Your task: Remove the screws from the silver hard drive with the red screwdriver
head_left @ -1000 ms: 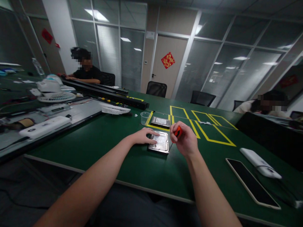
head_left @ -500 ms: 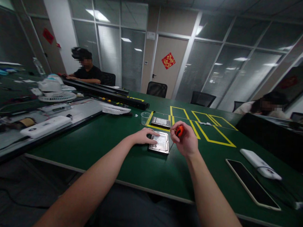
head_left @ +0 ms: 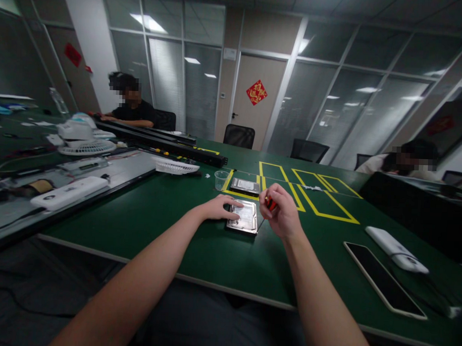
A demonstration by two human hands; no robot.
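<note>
A silver hard drive (head_left: 248,217) lies flat on the green table in front of me. My left hand (head_left: 219,208) reaches over its left side, with thumb and fingers pressed on it and holding it down. In my right hand (head_left: 280,210) is a screwdriver with a red and black handle (head_left: 270,203), gripped in closed fingers. Its thin shaft slants down to the drive's near right corner; whether the tip sits in a screw is too small to tell. Just behind lies a second hard drive (head_left: 245,185), inside a yellow tape outline.
A clear plastic cup (head_left: 220,180) stands left of the second drive. A phone (head_left: 384,279) and a white power bank (head_left: 397,249) lie at right. A large panel with parts, a white fan (head_left: 78,135) and long black bars fill the left. Two people sit across the table.
My right hand has turned the screwdriver handle slightly, and its fingers have shifted around it. The left hand and the hard drive stay where they were.
</note>
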